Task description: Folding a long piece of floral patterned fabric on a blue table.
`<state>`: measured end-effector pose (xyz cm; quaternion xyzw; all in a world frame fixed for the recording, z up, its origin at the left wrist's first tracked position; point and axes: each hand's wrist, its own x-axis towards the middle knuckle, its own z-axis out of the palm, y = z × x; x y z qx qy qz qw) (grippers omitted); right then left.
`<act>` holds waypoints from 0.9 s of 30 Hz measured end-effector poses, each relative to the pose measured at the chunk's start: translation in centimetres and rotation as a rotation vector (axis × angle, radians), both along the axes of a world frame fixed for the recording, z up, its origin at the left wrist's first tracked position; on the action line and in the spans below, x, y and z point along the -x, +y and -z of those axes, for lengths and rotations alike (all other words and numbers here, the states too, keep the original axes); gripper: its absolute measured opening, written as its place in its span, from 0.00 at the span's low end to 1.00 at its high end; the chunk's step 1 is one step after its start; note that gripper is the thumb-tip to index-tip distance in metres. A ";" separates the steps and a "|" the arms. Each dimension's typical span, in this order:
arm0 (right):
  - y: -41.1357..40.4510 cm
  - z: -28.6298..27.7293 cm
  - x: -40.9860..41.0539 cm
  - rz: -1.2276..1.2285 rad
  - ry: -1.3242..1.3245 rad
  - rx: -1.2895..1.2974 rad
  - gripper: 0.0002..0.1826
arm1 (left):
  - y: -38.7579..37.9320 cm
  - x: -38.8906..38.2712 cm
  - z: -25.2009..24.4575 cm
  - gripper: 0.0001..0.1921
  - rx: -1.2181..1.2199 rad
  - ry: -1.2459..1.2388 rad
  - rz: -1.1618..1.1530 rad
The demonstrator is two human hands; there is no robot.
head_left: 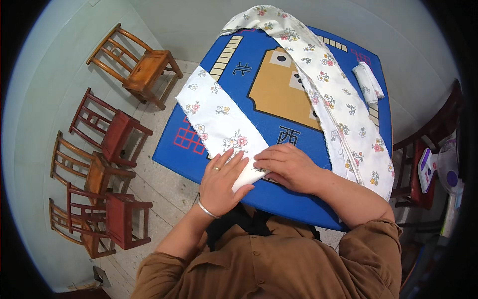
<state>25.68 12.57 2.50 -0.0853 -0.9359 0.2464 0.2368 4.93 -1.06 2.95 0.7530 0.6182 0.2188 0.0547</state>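
A strip of white floral fabric point(224, 112) lies slantwise across the near left part of a blue table mat. Its near end is folded or rolled over, with a plain white face showing. My left hand point(224, 183), wearing a ring and a bangle, rests flat on this end with its fingers slightly spread. My right hand point(289, 166) grips the strip's right edge with bent fingers on top and the thumb low beside the fold. A longer length of the same floral fabric point(328, 78) curves over the table's far edge and down the right side, passing under my right forearm.
The blue mat point(231, 89) bears mahjong tile pictures and characters. A small rolled floral cloth point(368, 82) lies at its right. Several wooden chairs point(123, 142) line the left wall. On the right, a red chair point(414, 179) stands near a white and purple fan point(448, 168).
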 end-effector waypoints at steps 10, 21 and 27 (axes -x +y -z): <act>0.4 0.7 0.0 0.004 -0.008 -0.075 0.19 | -2.3 -1.0 0.9 0.21 -0.231 -0.141 -0.148; 0.6 0.3 -0.2 0.026 -0.015 -0.002 0.18 | -3.1 -2.1 1.2 0.14 -0.298 -0.203 -0.241; 0.0 -0.7 -0.4 0.090 -0.147 0.243 0.10 | -4.0 -2.6 0.8 0.09 -0.221 -0.406 -0.342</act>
